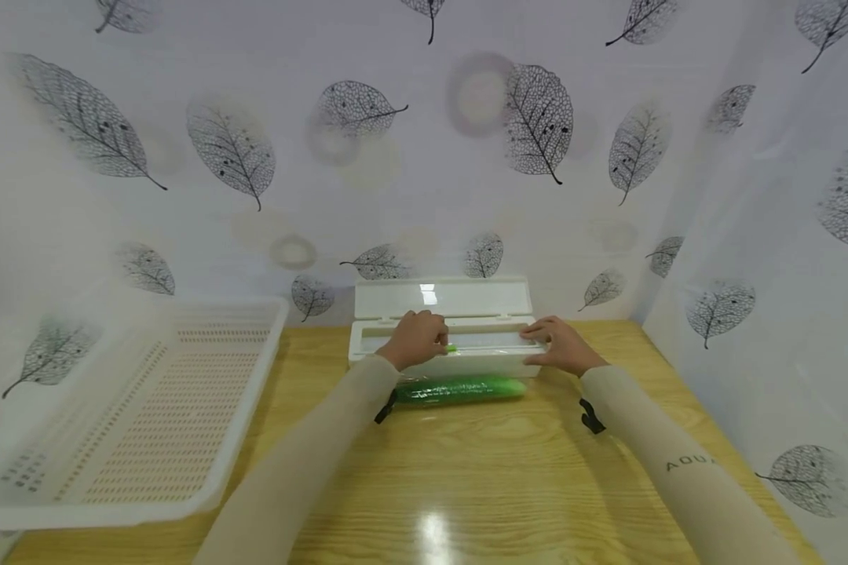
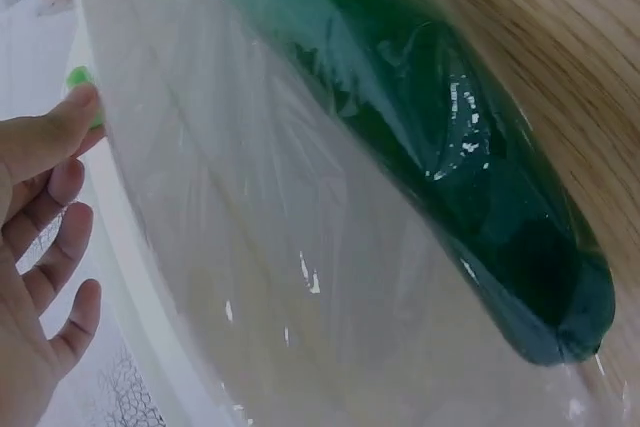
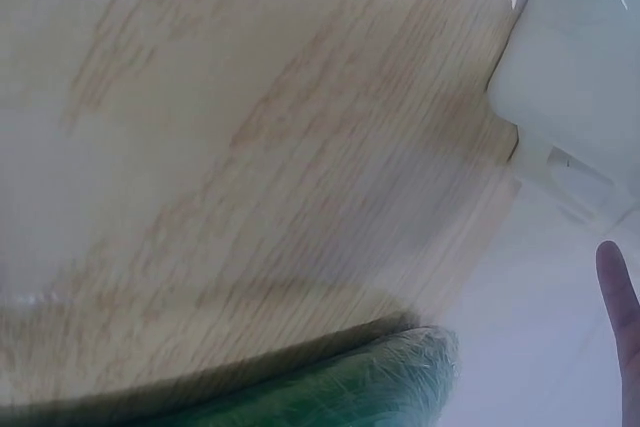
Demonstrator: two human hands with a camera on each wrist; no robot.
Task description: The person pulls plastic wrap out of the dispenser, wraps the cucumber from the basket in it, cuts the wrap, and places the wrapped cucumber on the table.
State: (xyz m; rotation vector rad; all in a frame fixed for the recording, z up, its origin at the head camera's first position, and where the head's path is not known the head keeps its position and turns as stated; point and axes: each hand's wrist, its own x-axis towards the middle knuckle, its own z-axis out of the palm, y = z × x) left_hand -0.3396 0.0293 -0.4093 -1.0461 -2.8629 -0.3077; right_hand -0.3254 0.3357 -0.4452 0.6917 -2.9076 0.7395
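Observation:
A white cling film dispenser (image 1: 434, 366) stands on the table with its lid (image 1: 396, 299) raised at the back. My left hand (image 1: 417, 339) pinches a small green slide cutter (image 2: 78, 77) at the dispenser's front rim between thumb and finger. My right hand (image 1: 564, 347) holds the dispenser's right end, fingers on top and thumb at the front. Against the front lies a long green cucumber (image 1: 459, 390) under clear film. In the left wrist view, the film (image 2: 260, 207) stretches from the rim over the cucumber. Only one right finger (image 3: 620, 297) shows in the right wrist view.
To the left, a large white plastic basket (image 1: 254, 392) with slotted sides stands on the wood-grain table (image 1: 452, 463). A leaf-patterned curtain (image 1: 424, 180) hangs close behind the dispenser and along the right side.

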